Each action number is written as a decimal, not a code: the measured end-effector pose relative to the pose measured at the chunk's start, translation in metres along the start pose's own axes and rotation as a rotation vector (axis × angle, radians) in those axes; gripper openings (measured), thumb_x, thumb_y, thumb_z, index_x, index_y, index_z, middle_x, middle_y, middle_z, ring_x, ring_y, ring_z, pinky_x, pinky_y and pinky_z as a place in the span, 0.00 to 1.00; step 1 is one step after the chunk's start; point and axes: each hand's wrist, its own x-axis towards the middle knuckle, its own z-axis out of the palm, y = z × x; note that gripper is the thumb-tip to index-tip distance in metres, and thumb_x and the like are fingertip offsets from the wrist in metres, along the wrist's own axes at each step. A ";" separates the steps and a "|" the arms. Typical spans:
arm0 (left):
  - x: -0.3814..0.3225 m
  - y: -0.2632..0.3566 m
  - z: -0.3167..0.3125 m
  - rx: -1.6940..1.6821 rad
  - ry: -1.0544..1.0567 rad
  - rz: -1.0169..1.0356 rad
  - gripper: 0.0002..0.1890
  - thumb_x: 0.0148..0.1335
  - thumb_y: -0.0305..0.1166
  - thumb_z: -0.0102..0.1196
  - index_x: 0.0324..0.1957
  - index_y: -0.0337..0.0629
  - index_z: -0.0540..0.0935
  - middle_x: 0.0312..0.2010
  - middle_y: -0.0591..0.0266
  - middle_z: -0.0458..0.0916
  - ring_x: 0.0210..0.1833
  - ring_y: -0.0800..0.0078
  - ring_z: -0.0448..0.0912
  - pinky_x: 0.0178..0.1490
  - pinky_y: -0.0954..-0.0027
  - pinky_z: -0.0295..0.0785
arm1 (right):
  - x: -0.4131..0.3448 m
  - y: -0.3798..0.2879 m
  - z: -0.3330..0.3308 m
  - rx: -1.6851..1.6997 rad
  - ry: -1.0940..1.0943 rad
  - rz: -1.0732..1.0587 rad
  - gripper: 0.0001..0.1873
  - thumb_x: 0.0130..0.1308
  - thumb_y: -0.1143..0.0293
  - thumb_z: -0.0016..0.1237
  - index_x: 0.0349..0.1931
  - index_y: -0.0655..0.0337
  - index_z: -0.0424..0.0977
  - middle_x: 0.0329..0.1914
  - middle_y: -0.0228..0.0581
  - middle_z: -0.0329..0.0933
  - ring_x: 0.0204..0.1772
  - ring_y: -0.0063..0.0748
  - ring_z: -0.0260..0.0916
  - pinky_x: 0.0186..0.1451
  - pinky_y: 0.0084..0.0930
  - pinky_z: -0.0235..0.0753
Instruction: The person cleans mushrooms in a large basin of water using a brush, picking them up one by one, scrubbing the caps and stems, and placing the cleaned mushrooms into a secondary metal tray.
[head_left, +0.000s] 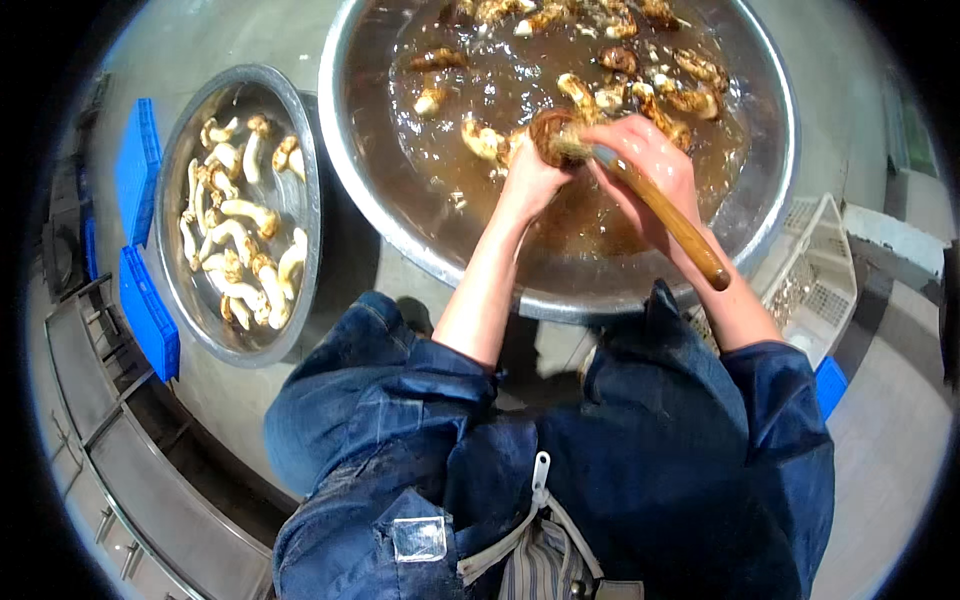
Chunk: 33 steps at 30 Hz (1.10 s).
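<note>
My left hand (536, 180) grips a mushroom with a brown cap (553, 131) above a large round metal basin (367, 176). In my right hand (656, 161) is a brush with a wooden handle (671, 217); its bristle end rests against the mushroom, and the handle slants back over my right forearm. Murky brown water (480, 90) fills the basin. Several brown-stained mushrooms (576, 94) float in it, most of them at the far side. To the left, a smaller metal basin (176, 292) holds several paler mushrooms (255, 214), with brown patches on their caps.
Two blue plastic crates (139, 172) stand beyond the small basin, on the left. A white perforated plastic crate (832, 292) with small scraps inside sits right of the large basin. A metal-framed rack (161, 480) runs along the lower left. My knees are close to the large basin's near rim.
</note>
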 end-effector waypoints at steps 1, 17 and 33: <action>-0.004 0.002 0.007 -0.150 0.050 -0.005 0.26 0.40 0.23 0.62 0.46 0.35 0.73 0.40 0.58 0.78 0.46 0.71 0.75 0.51 0.71 0.68 | 0.000 0.002 0.004 0.038 -0.031 0.054 0.16 0.49 0.80 0.51 0.41 0.61 0.74 0.36 0.43 0.72 0.39 0.41 0.72 0.41 0.26 0.74; -0.017 -0.002 0.022 -0.134 0.036 -0.108 0.29 0.45 0.39 0.64 0.48 0.35 0.72 0.44 0.50 0.78 0.50 0.60 0.76 0.51 0.66 0.69 | -0.042 0.014 0.007 -0.035 -0.206 0.033 0.15 0.52 0.74 0.49 0.42 0.62 0.75 0.42 0.43 0.74 0.49 0.43 0.69 0.54 0.32 0.69; -0.034 0.030 0.034 0.686 0.384 -0.074 0.19 0.47 0.31 0.59 0.41 0.36 0.69 0.37 0.46 0.76 0.42 0.48 0.75 0.45 0.55 0.70 | -0.011 -0.002 0.001 -0.085 0.023 0.058 0.19 0.47 0.80 0.50 0.44 0.64 0.74 0.43 0.43 0.76 0.48 0.41 0.72 0.52 0.31 0.71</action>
